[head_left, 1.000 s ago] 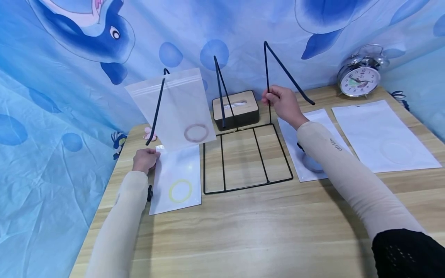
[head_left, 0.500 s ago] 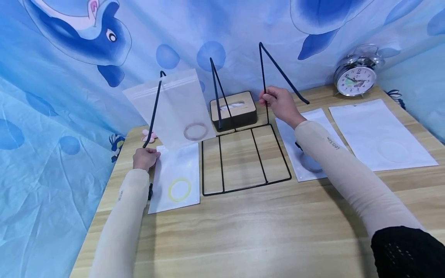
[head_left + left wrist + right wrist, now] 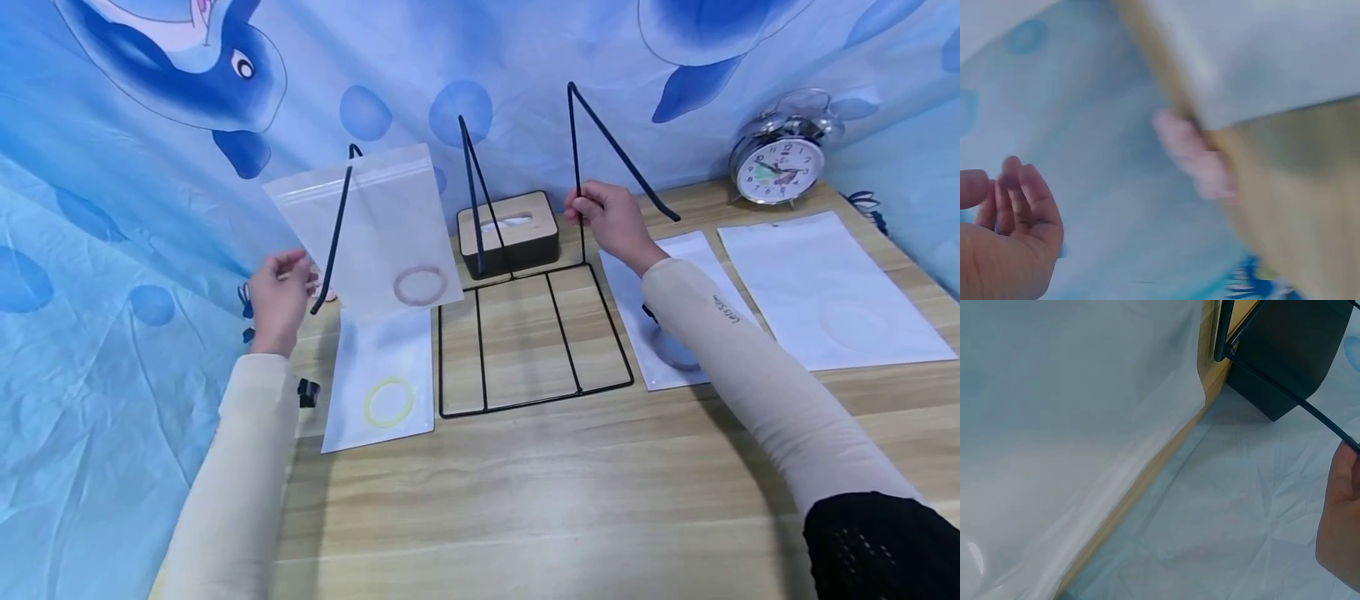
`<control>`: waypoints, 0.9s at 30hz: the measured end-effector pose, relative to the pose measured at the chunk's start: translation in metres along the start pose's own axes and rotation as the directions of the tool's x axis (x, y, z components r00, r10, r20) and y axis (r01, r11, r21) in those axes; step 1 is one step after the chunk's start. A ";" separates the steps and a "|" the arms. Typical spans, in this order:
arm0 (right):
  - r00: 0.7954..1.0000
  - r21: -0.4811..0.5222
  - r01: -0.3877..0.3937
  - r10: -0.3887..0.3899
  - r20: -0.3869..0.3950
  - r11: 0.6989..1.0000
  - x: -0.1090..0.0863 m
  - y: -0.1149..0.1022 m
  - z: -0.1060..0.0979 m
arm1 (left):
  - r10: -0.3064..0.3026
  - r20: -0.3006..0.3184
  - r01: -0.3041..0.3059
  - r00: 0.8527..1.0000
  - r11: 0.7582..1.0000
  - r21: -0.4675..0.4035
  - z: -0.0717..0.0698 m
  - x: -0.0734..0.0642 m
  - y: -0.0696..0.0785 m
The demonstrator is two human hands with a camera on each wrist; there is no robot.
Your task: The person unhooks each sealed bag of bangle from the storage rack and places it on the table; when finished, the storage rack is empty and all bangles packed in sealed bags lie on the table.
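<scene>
A black wire rack (image 3: 578, 393) with three tall bent arms stands mid-table. My right hand (image 3: 611, 223) pinches its right upright; the right wrist view shows the fingers (image 3: 1344, 472) on the rod. From the left arm hangs a translucent zip bag (image 3: 375, 225) with a mauve ring (image 3: 420, 286) inside, tilted. My left hand (image 3: 276, 304) is raised just left of this bag, fingers loosely bent; nothing shows in it in the left wrist view. Below the hanging bag, another zip bag (image 3: 367, 354) holding a yellow ring (image 3: 389, 402) lies flat on the table.
Two more white bags (image 3: 840, 292) lie flat at the right, one partly under my right forearm. A tissue box (image 3: 510, 233) stands behind the rack, and an alarm clock (image 3: 780, 171) at the back right. A pink ornament (image 3: 1194, 153) sits by the left table edge.
My left hand has risen from the left edge of the flat bag with the yellow ring, up and leftward beside the hanging bag. My right hand keeps its grip on the upright.
</scene>
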State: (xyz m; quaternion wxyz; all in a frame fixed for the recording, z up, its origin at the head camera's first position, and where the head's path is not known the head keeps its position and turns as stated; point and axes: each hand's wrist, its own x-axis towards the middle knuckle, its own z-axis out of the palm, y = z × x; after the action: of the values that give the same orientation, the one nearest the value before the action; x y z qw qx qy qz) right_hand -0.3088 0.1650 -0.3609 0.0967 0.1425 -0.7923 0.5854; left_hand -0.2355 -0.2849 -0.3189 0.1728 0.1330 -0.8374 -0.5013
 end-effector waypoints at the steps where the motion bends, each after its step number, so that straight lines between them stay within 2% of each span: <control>1: 1.000 -0.004 -0.001 0.001 -0.001 1.000 0.000 0.000 0.000 | 0.023 -0.002 -0.023 1.000 0.998 -0.055 -0.002 -0.001 0.010; 4: 1.000 -0.013 -0.003 0.003 -0.007 1.000 0.000 -0.002 -0.001 | 0.101 -0.010 -0.101 0.995 0.967 -0.234 -0.005 -0.008 0.036; 8: 1.000 -0.012 -0.006 0.006 -0.007 1.000 0.000 -0.003 -0.002 | 0.218 -0.038 -0.214 0.975 0.884 -0.416 -0.008 -0.018 0.063; 10: 1.000 -0.011 -0.008 0.007 -0.004 1.000 0.000 -0.003 -0.002 | 0.269 -0.050 -0.260 0.962 0.842 -0.473 -0.009 -0.022 0.072; 13: 1.000 -0.020 -0.017 0.017 -0.001 1.000 -0.001 -0.003 -0.002 | 0.316 -0.047 -0.291 0.948 0.793 -0.534 -0.010 -0.027 0.081; 16: 1.000 -0.027 -0.022 0.022 0.000 0.999 0.000 -0.002 -0.001 | 0.341 -0.038 -0.297 0.939 0.753 -0.587 -0.011 -0.030 0.086; 17: 1.000 -0.030 -0.023 0.023 0.001 0.999 0.000 -0.002 -0.001 | 0.343 -0.036 -0.296 0.938 0.747 -0.595 -0.011 -0.031 0.087; 18: 1.000 -0.029 -0.024 0.024 0.001 0.999 0.000 -0.002 -0.001 | 0.348 -0.034 -0.298 0.937 0.745 -0.597 -0.010 -0.031 0.088; 21: 1.000 -0.035 -0.020 0.019 -0.002 0.999 0.001 -0.001 -0.001 | 0.341 -0.039 -0.304 0.939 0.772 -0.558 -0.010 -0.030 0.088; 24: 1.000 -0.041 -0.014 0.013 -0.008 0.999 0.000 0.000 -0.001 | 0.327 -0.050 -0.308 0.944 0.814 -0.493 -0.009 -0.028 0.089; 27: 1.000 -0.045 -0.017 0.016 -0.010 0.999 0.000 -0.002 0.000 | 0.329 -0.068 -0.327 0.942 0.848 -0.417 -0.010 -0.027 0.087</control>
State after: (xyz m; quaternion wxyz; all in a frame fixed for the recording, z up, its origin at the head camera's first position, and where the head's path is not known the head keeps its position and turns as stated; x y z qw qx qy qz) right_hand -0.3078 0.1642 -0.3594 0.0988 0.1310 -0.8059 0.5689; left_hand -0.2110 -0.2413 -0.2417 0.2780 -0.0537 -0.7196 -0.6341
